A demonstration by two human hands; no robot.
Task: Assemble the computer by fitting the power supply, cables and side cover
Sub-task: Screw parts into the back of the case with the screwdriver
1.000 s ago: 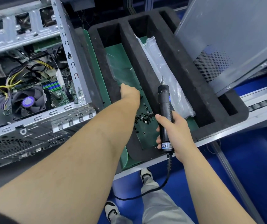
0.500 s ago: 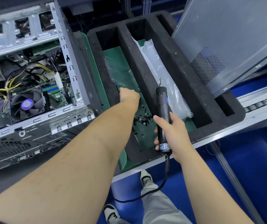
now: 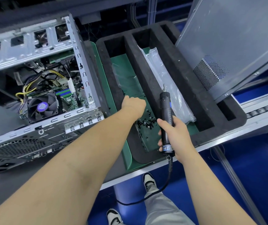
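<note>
The open computer case (image 3: 84, 75) lies at the left, with its motherboard, fan (image 3: 43, 106) and cables exposed. The grey side cover (image 3: 227, 38) leans at the upper right. My left hand (image 3: 134, 104) reaches into a green-floored compartment of the black foam tray (image 3: 186, 75), just beyond a pile of small black screws (image 3: 146, 123). Its fingers point down and are hidden behind the hand. My right hand (image 3: 177, 133) grips a black electric screwdriver (image 3: 165, 108), bit pointing away, over the foam divider.
A clear plastic bag (image 3: 167, 82) lies in the compartment to the right, and another clear bag (image 3: 125, 75) lies beyond my left hand. The screwdriver's cord hangs past the table's front edge (image 3: 146, 169). Below it are my legs, shoes and blue floor.
My left hand has drawn back slightly toward the screw pile. My right hand keeps its hold on the screwdriver and has barely shifted.
</note>
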